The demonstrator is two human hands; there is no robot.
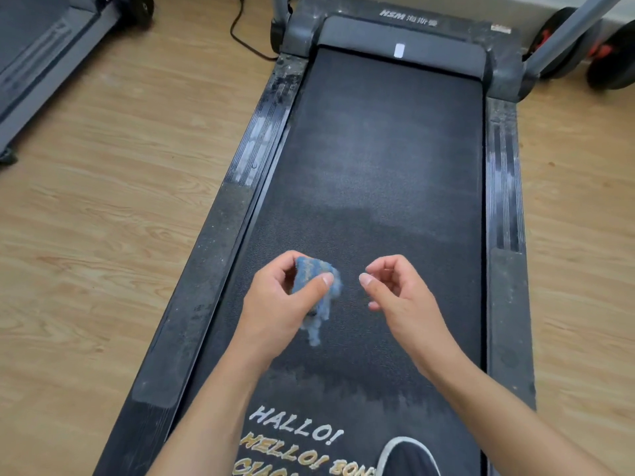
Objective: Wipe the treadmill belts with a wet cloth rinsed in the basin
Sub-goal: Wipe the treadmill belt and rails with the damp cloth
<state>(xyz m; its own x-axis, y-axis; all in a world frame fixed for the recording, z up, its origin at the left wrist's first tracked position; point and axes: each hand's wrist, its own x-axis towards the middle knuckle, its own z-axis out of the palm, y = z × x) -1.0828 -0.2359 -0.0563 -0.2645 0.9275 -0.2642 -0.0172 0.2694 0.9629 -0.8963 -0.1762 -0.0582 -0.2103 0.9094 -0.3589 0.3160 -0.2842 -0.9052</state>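
Above the near half of the treadmill belt, at about 6 o'clock from the middle of the view, both hands hover without touching the surface. The left hand grips the cloth: the fingers curl round a bunched wad of it and the thumb presses on top, while a thin tail hangs down free. I judge the cloth is held bunched like this so that it can be refolded before it goes down on the belt. The right hand, just beside at 3 o'clock of the cloth, holds nothing; its fingers are loosely curled, with thumb and forefinger apart and turned toward the cloth, as if ready to take a corner.

The cloth is blue, fluffy and looks soaked, so it will sag and drip easily. The belt is black rubber with a fine grain; some bands look darker and others grey, probably damp and dusty parts. The side rails are ribbed plastic, speckled with dirt. Printed greeting words lie at 6 o'clock, and beside them is a shoe. A second treadmill stands at 10 o'clock on the wood-pattern floor. No basin is in view.
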